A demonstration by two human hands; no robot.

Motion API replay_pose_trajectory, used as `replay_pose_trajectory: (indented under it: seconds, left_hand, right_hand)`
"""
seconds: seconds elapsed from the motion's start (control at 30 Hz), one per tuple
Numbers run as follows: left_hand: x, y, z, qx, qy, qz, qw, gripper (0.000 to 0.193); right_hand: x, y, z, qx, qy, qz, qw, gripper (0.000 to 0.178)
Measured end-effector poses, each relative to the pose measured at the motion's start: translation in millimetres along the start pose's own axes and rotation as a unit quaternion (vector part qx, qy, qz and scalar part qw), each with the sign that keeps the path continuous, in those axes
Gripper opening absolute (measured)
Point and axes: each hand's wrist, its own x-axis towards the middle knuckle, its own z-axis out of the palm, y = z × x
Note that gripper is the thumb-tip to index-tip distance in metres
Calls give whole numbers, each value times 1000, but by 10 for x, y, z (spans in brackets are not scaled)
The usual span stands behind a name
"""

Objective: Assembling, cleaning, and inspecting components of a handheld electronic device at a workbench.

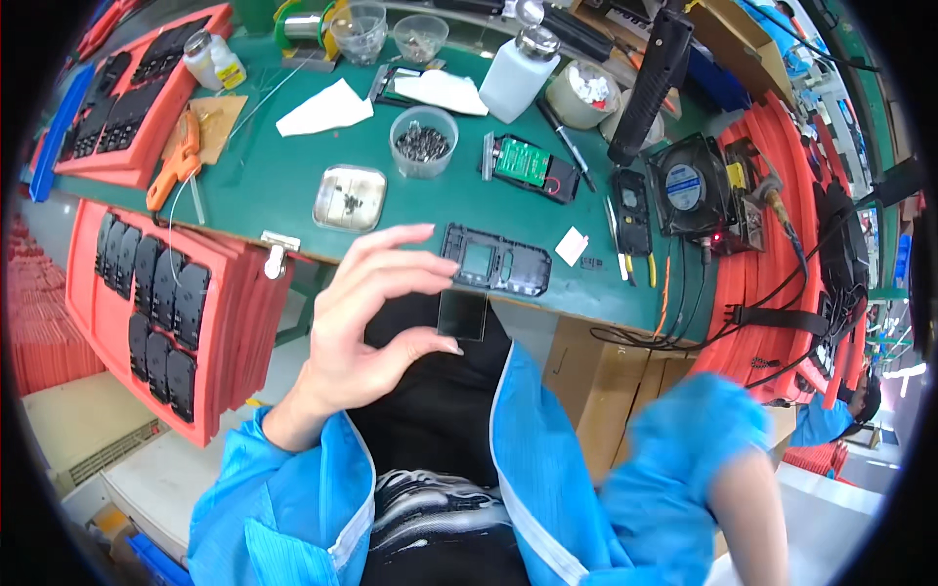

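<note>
My left hand [362, 332] is closed in a pinch on a small dark square screen panel [462, 315], thumb at its lower edge and a fingertip at its upper edge. Just above it, at the front edge of the green bench [283, 166], lies a black plastic device housing [513, 269] with a window opening. The fingers of my left hand reach to the housing's left end. My right forearm [747, 518] runs down at the lower right, its blue sleeve blurred, and the hand is outside the picture.
Behind the housing are a tin of small parts [350, 198], a screw tub [423, 144], a green circuit board in a casing [528, 161] and a pump bottle [521, 76]. Red trays of black housings [156, 313] stand left. A fan [689, 186] and cables are right.
</note>
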Motion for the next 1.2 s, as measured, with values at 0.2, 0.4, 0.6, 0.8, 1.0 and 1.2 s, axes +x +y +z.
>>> replay_pose_trajectory:
  seconds: [0.2, 0.4, 0.6, 0.8, 1.0, 1.2]
  left_hand:
    - [-72, -34, -4, 53, 20, -17, 998, 45]
    - [-60, -123, -17, 76, 17, -35, 996, 44]
    - [-74, -172, 46, 48, 6, -63, 997, 42]
    - [-57, -247, 91, 30, 1, -71, 997, 41]
    - [-79, -282, 91, 33, 4, -62, 998, 43]
    - [-101, -295, 66, 37, 12, -70, 997, 42]
  right_hand:
    - [300, 271, 748, -34, -19, 136, 990, 29]
    - [418, 817, 1589, -108, -103, 117, 982, 55]
    - [506, 1049, 1682, -133, -139, 116, 974, 60]
    - [474, 1089, 1725, -125, -144, 115, 975, 50]
    - [474, 1095, 1781, -104, -141, 111, 978, 48]
    - [384, 879, 1762, -61, -126, 61, 988, 33]
